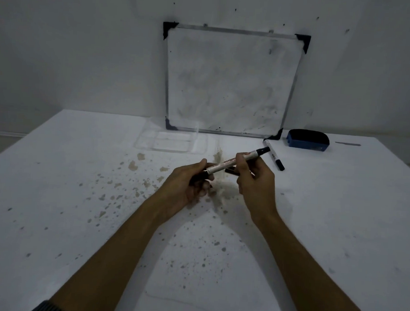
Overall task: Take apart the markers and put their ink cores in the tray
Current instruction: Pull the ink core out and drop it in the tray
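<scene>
Holding marker (pixel 236 160) in both hands | left hand (pixel 193 181) clamps my near end, right hand (pixel 252 178) mid-barrel | long axis rises toward far right | tray (pixel 169 140) lies ahead, slightly left, nearer my left hand | second marker (pixel 274 154) rests right.

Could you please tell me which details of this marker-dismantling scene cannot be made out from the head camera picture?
- Dark object in the left hand: curled fingers hide it; cap or core, unclear.
- Printed label on the held white-barrelled marker: blurred, partly under the right hand.
- Clear plastic compartment tray: faint against the white table; contents uncertain.
- Text on the second white marker with black cap: too small.
</scene>
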Demonstrator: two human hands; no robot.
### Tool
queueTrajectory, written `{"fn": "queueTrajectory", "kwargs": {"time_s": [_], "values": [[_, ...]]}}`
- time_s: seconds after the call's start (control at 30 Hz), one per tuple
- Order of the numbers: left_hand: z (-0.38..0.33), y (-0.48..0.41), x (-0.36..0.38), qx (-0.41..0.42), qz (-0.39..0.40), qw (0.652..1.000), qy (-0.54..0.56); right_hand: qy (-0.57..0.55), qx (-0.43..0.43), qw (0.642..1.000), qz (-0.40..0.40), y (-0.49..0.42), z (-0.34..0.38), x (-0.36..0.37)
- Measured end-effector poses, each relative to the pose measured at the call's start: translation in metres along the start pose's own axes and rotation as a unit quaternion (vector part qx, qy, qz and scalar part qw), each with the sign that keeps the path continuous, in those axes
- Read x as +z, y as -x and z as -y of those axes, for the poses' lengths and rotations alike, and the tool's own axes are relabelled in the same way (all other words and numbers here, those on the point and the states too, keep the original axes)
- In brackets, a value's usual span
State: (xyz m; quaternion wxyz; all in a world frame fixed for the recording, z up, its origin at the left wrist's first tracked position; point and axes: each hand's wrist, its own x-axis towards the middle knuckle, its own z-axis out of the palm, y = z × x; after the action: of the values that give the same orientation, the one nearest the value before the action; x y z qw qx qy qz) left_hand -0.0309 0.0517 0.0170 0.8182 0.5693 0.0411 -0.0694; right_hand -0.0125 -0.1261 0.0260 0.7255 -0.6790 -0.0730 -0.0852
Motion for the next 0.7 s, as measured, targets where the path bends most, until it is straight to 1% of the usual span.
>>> {"fn": "queueTrajectory", "kwargs": {"time_s": [0.07,0.13,0.23,0.33,0.4,0.47,0.57,0.7], "values": [[-0.004,0.0,-0.01,0.018,-0.001,0.999,-0.045,-0.062,0.05,0.997,0.006,-0.004,0.0,-0.008],[-0.006,-0.001,-0.02,0.036,-0.008,0.997,-0.068,-0.087,0.085,0.992,0.018,-0.006,0.0,-0.013],[-0.004,-0.004,-0.027,0.07,-0.036,0.995,-0.069,-0.047,0.09,0.994,0.03,-0.008,-0.001,-0.021],[0.0,-0.009,-0.03,0.119,-0.107,0.978,-0.13,-0.01,0.091,0.995,0.044,-0.01,0.002,-0.025],[0.001,-0.011,-0.033,0.137,-0.145,0.967,-0.16,0.058,0.083,0.994,0.048,-0.01,0.001,-0.028],[0.001,-0.011,-0.036,0.145,-0.16,0.962,-0.165,0.169,0.044,0.983,0.051,-0.008,-0.005,-0.032],[0.002,-0.011,-0.033,0.155,-0.155,0.954,-0.204,0.319,-0.013,0.946,0.056,-0.004,-0.015,-0.03],[0.009,-0.009,-0.025,0.188,-0.163,0.937,-0.244,0.428,-0.078,0.9,0.025,-0.004,-0.03,-0.021]]}}
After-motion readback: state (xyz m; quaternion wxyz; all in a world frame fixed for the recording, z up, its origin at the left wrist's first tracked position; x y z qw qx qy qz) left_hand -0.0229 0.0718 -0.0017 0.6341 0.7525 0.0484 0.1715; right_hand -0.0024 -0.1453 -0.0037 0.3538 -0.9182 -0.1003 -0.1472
